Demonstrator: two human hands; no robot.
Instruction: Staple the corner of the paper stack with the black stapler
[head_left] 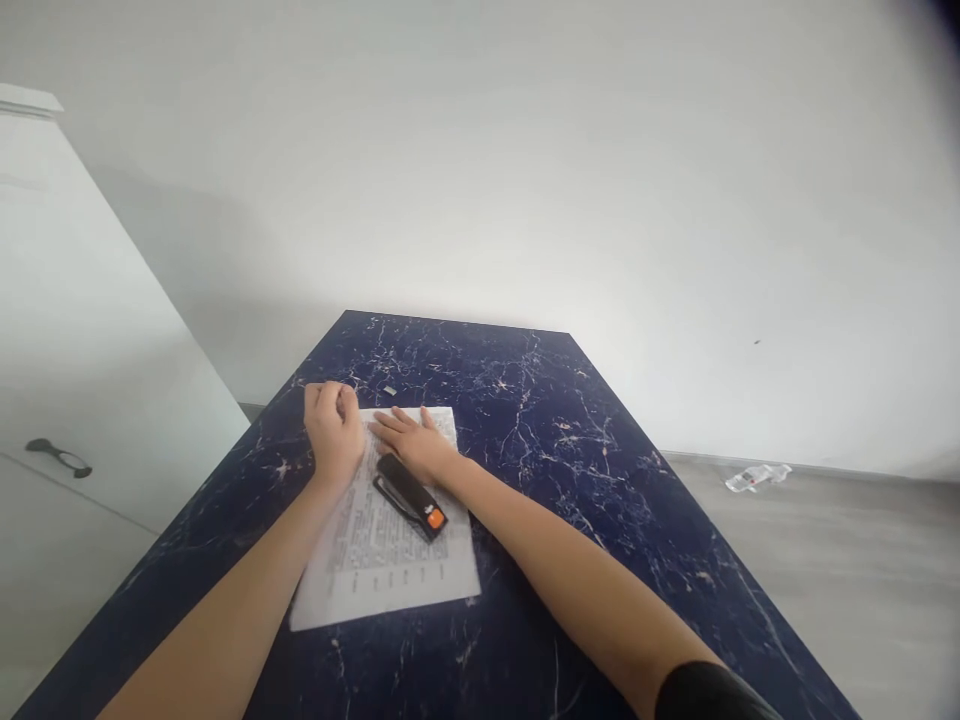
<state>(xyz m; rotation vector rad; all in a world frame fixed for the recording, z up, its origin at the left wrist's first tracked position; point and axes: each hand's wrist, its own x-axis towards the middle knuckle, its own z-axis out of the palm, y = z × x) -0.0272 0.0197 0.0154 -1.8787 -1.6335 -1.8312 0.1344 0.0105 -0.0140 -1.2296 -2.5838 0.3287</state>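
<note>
Printed sheets of paper (360, 580) lie on the dark blue marbled table, their near edge toward me. On top of the print rests a black stapler (411, 495) with an orange patch at its near end, lying at a slant. My right hand (414, 443) is spread flat on the upper part of the paper, just beyond the stapler's far end. My left hand (335, 428) is curled into a fist by the paper's upper left edge. Its fingertips are turned in, so whatever they may hold is hidden.
The table (517, 420) reaches toward a pale wall (525, 180). A tiny pale scrap (390, 391) lies beyond the paper. At left stands a white cabinet (90, 300) with a dark handle (58, 458). Crumpled clear plastic (757, 478) lies on the floor at right.
</note>
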